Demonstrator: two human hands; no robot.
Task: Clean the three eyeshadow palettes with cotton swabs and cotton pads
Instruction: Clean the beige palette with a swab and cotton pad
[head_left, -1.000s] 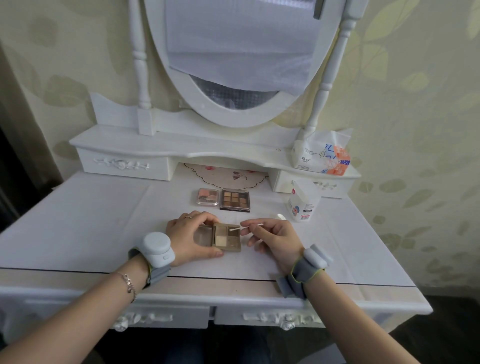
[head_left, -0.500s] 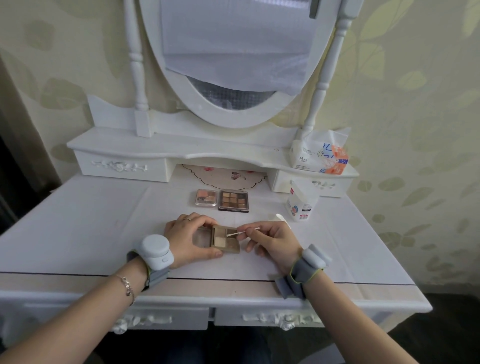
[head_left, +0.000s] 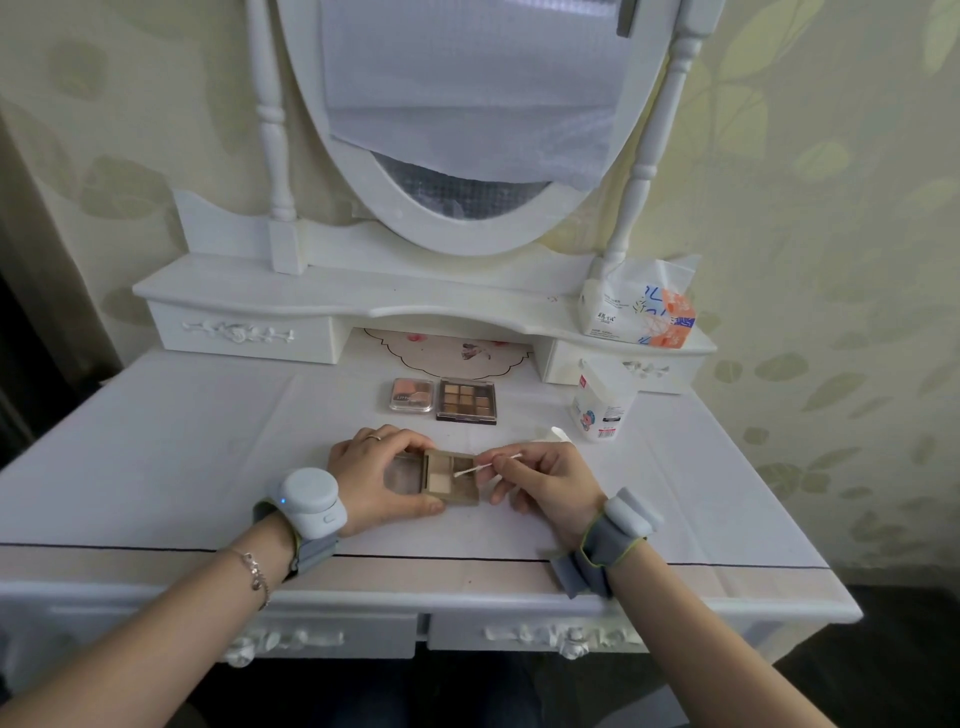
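Grey wristbands (head_left: 597, 551) carry white devices (head_left: 310, 500); bracelet (head_left: 254, 574), ring (head_left: 374, 437).

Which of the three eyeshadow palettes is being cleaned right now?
The beige palette nearest the table's front edge: the left hand grips it while the right hand works a cotton swab in it. The pink palette and nine-pan palette lie untouched behind.

open palette (head_left: 451, 478) between hands, two palettes (head_left: 442, 399) behind (swab tub (head_left: 602, 400) right)
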